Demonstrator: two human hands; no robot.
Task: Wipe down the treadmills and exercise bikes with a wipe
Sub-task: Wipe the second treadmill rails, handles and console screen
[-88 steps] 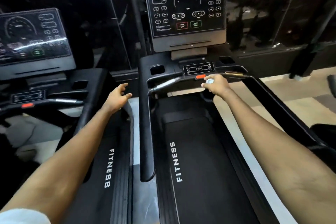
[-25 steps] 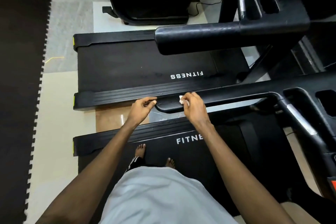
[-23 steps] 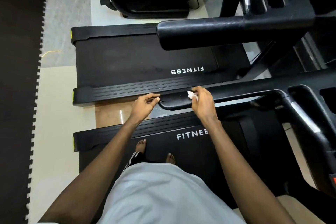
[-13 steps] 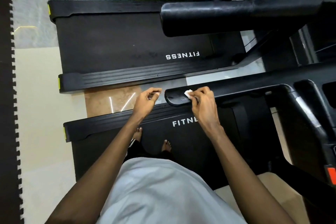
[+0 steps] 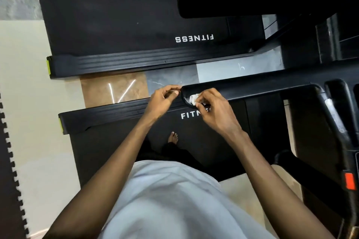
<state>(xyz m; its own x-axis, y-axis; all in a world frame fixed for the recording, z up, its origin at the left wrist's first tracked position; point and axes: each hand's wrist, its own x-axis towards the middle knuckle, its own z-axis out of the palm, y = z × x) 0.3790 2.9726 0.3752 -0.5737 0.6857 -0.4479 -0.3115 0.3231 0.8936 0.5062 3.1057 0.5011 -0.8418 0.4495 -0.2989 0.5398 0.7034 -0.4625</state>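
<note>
While against the handrail tip (image 5: pixel 187 91), wipe (image 5: pixel 193 99) pinched in right grip (image 5: pixel 215 110); left grip (image 5: pixel 161 101) loosely curled, empty, alongside

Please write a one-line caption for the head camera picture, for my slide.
Person on a treadmill belt: right hand pinches a white wipe against the handrail end, left hand at its tip.

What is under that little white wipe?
The wipe lies on the rounded end of the black handrail, pinched by the right hand. The rail surface beneath it is covered, and the hand hides part of the wipe.
</note>
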